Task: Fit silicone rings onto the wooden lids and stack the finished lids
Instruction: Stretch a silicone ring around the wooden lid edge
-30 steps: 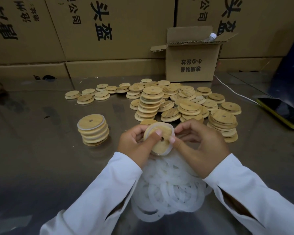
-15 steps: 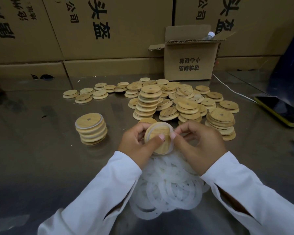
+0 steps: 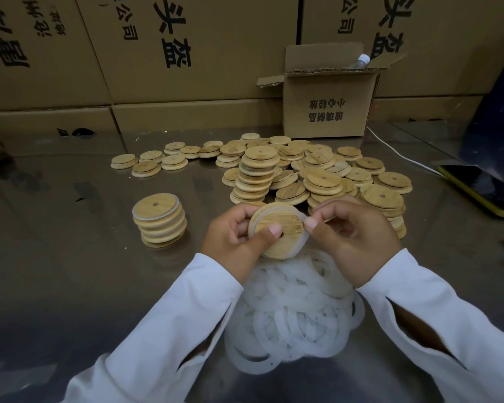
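A round wooden lid (image 3: 282,239) with a small hole is held tilted above the table, a translucent silicone ring (image 3: 298,216) partly stretched round its rim. My left hand (image 3: 233,237) grips the lid, thumb pressed on its face. My right hand (image 3: 358,237) pinches the ring at the lid's right edge. A heap of loose white silicone rings (image 3: 291,312) lies below my hands. A stack of several ringed lids (image 3: 159,221) stands at the left. Many bare wooden lids (image 3: 312,173) lie piled and stacked behind my hands.
An open cardboard box (image 3: 329,109) with a bottle inside stands at the back, before a wall of large cartons (image 3: 186,48). A phone (image 3: 483,190) and a white cable (image 3: 402,155) lie at the right. The table top (image 3: 70,271) is shiny metal.
The lid has stayed between my hands; my right thumb and fingers have worked the ring further round the rim on the right. The view has shifted slightly.
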Demonstrator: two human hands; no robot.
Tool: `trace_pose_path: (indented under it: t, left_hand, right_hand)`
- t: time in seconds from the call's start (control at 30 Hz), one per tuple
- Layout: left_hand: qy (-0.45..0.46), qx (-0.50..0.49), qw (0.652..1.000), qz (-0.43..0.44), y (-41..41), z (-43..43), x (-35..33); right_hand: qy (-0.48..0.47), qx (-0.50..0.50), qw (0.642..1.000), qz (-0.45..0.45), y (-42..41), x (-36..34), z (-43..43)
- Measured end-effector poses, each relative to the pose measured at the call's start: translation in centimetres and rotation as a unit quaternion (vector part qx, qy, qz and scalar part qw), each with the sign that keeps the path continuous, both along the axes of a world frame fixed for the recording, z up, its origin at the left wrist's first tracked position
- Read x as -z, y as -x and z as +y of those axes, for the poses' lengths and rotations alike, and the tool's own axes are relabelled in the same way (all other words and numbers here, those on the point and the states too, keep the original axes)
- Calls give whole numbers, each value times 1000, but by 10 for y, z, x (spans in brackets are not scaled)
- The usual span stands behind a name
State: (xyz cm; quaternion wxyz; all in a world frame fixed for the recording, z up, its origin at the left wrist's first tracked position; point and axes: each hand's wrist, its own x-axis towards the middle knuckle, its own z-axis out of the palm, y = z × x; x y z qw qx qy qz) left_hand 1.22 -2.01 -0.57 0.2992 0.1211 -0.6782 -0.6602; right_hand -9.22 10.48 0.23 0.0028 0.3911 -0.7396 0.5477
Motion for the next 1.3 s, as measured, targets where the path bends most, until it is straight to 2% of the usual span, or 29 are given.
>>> trace_pose_path:
  t: [0.33, 0.47, 0.57, 0.8, 1.07, 1.3]
  left_hand:
    - [-30, -11, 999, 9, 0, 2, 2]
    - [-42, -40, 998, 21, 1, 1, 2]
    - [-65, -29, 997, 19, 3, 2, 4]
    - [-31, 0, 999, 9, 4, 4, 6]
    - [-13, 21, 1000, 4, 3, 0, 3]
    - [-55, 7, 998, 6, 3, -1, 6]
  right_hand:
    - [37, 0, 998, -41, -9, -1, 1]
    - [41, 31, 999, 2, -13, 1, -2]
    - [41, 17, 999, 28, -13, 2, -2]
    - [8, 34, 994, 108, -8, 6, -3]
    - [3, 29, 999, 41, 0, 4, -4]
    - [25, -8, 1000, -11, -2, -2, 2]
